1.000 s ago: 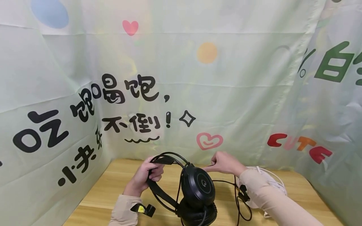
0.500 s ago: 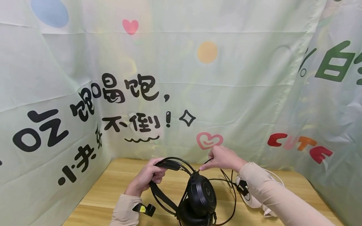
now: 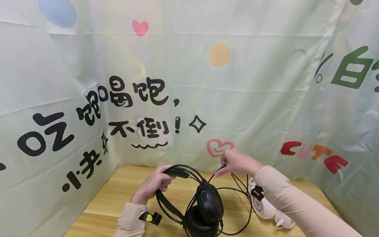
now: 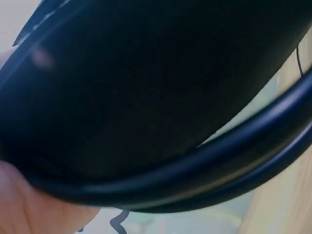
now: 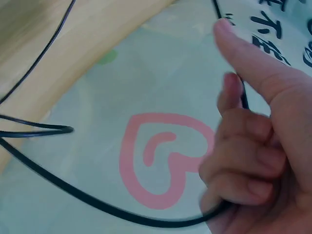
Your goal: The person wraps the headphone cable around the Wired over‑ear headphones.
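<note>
A black over-ear headset (image 3: 209, 202) is held up over the table, its ear cups low and its headband toward the left. My left hand (image 3: 154, 184) grips the padded headband, which fills most of the left wrist view as a dark band (image 4: 146, 97) with thin tubes along its edge. To the right of the upper ear cup, my right hand (image 3: 238, 163) holds the headset's black cable (image 5: 161, 223). In the right wrist view the cable runs through the curled fingers and behind the thumb. The rest of the cable (image 3: 248, 217) loops down on the right.
Partly behind the right forearm lies a white rounded object (image 3: 263, 207) with a round logo and a bundled white cord (image 3: 279, 220). The wooden table (image 3: 97, 210) ends at a printed cloth backdrop (image 3: 183, 59) at the back and sides.
My right hand has risen slightly and now holds the cable. The headset has tipped a little and shifted right in my left hand. More of the white object shows below the right forearm.
</note>
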`<state>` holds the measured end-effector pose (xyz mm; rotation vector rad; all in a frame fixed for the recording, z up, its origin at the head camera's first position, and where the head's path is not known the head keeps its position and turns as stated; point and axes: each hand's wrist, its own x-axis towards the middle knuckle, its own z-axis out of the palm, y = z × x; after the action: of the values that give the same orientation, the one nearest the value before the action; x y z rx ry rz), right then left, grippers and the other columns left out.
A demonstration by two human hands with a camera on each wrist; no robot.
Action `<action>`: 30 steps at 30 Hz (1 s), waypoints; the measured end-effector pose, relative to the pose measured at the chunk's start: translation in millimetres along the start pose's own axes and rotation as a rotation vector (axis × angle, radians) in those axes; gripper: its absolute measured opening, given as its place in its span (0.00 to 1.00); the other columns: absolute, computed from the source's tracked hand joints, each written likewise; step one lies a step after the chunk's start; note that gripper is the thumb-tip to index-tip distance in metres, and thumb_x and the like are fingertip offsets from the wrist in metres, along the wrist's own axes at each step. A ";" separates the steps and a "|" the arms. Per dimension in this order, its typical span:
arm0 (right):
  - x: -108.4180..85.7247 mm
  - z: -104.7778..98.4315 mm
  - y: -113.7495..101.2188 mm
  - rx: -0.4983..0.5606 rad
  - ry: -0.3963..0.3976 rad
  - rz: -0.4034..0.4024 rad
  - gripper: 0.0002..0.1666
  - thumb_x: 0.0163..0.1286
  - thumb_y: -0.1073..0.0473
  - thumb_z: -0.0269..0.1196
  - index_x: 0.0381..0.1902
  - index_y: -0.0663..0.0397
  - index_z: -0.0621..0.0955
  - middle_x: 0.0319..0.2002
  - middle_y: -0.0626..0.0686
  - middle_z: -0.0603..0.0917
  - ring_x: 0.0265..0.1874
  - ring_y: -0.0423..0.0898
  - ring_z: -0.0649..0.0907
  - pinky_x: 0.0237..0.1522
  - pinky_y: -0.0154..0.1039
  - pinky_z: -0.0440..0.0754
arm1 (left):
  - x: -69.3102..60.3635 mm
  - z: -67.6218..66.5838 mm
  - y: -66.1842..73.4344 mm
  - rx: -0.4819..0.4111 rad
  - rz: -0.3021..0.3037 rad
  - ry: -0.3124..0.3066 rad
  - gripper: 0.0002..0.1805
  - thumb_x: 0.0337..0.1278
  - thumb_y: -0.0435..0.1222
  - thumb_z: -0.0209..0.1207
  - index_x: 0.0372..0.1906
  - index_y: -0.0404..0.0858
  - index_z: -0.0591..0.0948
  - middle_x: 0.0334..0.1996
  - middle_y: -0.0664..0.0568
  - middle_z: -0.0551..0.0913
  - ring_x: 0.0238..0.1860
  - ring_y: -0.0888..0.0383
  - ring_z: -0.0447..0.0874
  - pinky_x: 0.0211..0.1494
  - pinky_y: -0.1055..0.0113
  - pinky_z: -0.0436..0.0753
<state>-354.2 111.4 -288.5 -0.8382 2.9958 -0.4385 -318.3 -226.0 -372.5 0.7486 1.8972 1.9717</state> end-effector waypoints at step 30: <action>-3.6 -33.4 -16.8 0.288 -0.069 0.063 0.35 0.69 0.40 0.69 0.12 0.42 0.63 0.13 0.40 0.57 0.15 0.38 0.56 0.22 0.33 0.56 | 3.3 5.8 2.9 0.253 -0.021 0.200 0.15 0.68 0.28 0.54 0.54 0.27 0.81 0.18 0.62 0.57 0.16 0.65 0.51 0.19 0.75 0.59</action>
<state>-345.0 108.4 -252.2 -0.7157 2.7923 -0.7967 -317.4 -219.7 -369.2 0.6093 2.2928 1.8761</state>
